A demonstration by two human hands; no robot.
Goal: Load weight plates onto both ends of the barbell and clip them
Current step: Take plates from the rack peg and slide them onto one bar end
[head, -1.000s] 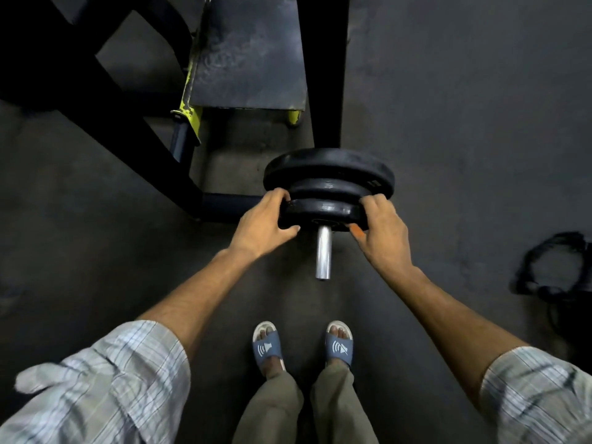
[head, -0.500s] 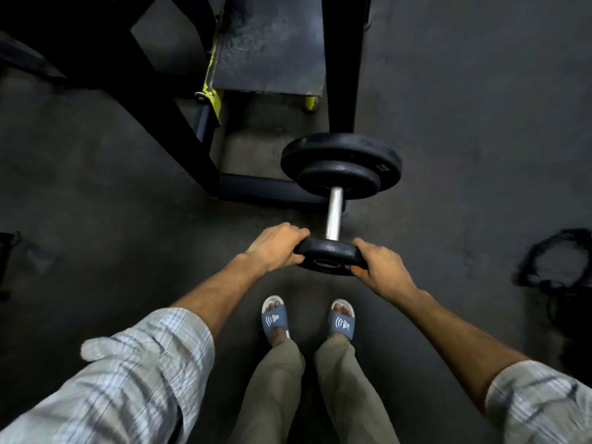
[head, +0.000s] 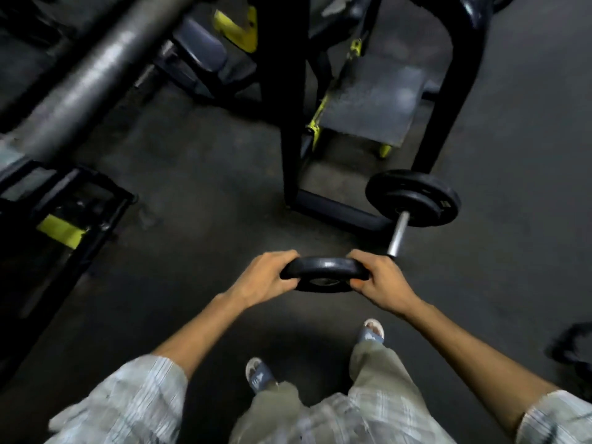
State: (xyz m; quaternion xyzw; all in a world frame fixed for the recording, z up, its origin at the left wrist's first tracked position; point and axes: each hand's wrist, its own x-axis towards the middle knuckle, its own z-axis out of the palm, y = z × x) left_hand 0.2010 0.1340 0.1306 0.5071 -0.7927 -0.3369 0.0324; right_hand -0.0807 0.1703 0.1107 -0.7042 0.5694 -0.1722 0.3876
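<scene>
At frame centre, left hand (head: 261,280) and right hand (head: 382,283) hold a small weight plate (head: 325,273), fingers wrapped round opposite rims. Barbell sleeve (head: 398,233) right of centre carries larger plates (head: 413,197); its tip is just beside the right hand.

Two hands holding on

Both arms reach forward in the middle of the frame, left grip (head: 261,278) and right grip (head: 382,282) curled tight with knuckles up.

Dim, murky light — a soft glare strip lies along the thick grey metal bar (head: 86,75) at upper left. Motion blur smears the checked shirt sleeves (head: 134,405) and frame edges — wide-angle bending throughout.
</scene>
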